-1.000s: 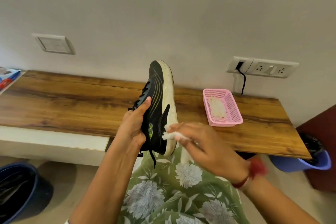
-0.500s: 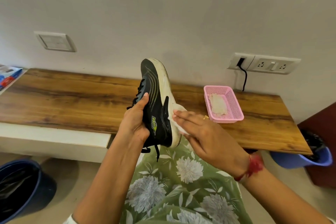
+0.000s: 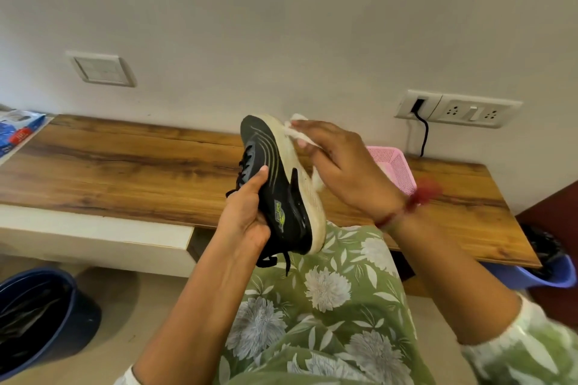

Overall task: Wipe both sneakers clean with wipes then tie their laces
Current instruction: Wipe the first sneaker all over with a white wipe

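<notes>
head view | faces forward, downward | close above sneaker [image 3: 283, 194] | single view

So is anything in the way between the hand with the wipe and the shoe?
No, nothing else is. The right hand holds the wipe against the shoe, on its white bottom near the toe, so only the wipe is between them. The left hand grips the shoe from the other side.
</notes>
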`<act>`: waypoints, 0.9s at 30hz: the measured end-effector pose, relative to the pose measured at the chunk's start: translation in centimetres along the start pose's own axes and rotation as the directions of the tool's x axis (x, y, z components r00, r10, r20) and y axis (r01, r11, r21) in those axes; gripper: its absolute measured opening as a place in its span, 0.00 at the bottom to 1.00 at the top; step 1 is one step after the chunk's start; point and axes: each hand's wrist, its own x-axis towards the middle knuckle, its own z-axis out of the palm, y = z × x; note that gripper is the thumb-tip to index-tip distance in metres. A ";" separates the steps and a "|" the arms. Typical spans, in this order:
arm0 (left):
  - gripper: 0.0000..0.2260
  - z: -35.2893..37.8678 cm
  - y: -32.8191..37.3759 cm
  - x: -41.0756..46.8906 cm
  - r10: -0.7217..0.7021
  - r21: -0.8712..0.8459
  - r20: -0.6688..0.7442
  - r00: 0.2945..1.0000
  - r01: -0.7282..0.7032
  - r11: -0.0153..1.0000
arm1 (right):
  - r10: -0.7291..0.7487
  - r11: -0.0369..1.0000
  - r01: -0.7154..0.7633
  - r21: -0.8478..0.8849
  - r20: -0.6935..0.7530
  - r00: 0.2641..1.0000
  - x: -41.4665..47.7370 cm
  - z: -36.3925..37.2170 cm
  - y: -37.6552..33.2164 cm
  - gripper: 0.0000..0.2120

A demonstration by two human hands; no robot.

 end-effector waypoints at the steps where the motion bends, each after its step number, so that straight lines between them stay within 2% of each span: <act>1: 0.12 0.1 0.0 -0.1 0.001 -0.001 0.007 1.000 -0.001 1.000 | 0.032 0.998 -0.027 -0.055 0.085 0.996 0.7 0.8 0.5 0.16; 3: 0.10 0.2 0.2 -0.3 0.009 -0.012 0.025 1.000 -0.009 1.000 | 0.056 0.988 -0.025 -0.151 0.204 0.977 0.8 2.3 1.5 0.17; 5: 0.08 0.2 0.3 -0.3 -0.001 -0.031 0.034 0.999 0.002 1.000 | 0.031 0.984 0.013 -0.180 0.238 0.971 0.0 2.7 1.8 0.18; 9: 0.10 0.3 0.2 -0.1 -0.038 -0.087 0.030 0.999 0.040 0.995 | -0.010 0.984 0.061 -0.169 0.288 0.958 -2.7 1.9 1.0 0.21; 15: 0.14 0.6 0.7 0.4 0.023 -0.128 0.000 1.000 -0.023 0.991 | -0.106 0.920 0.190 -0.343 0.251 0.962 -7.5 1.1 0.0 0.22; 20: 0.11 0.5 1.5 0.3 0.059 -0.175 -0.015 0.998 -0.061 0.983 | -0.171 0.850 0.278 -0.448 0.266 0.949 -10.5 2.4 0.7 0.22; 22: 0.12 0.2 1.9 0.3 0.057 -0.198 -0.015 0.998 -0.059 0.978 | -0.144 0.922 0.235 -0.309 0.289 0.946 -11.6 2.7 1.1 0.21; 24: 0.13 0.0 2.3 0.3 0.050 -0.221 -0.015 0.999 -0.052 0.974 | -0.113 0.991 0.127 -0.052 0.217 0.970 -11.7 2.4 0.8 0.20; 27: 0.13 0.0 2.2 0.1 0.044 -0.219 -0.025 0.999 -0.049 0.975 | -0.063 0.971 0.087 0.222 -0.116 0.991 -9.4 1.1 -0.7 0.19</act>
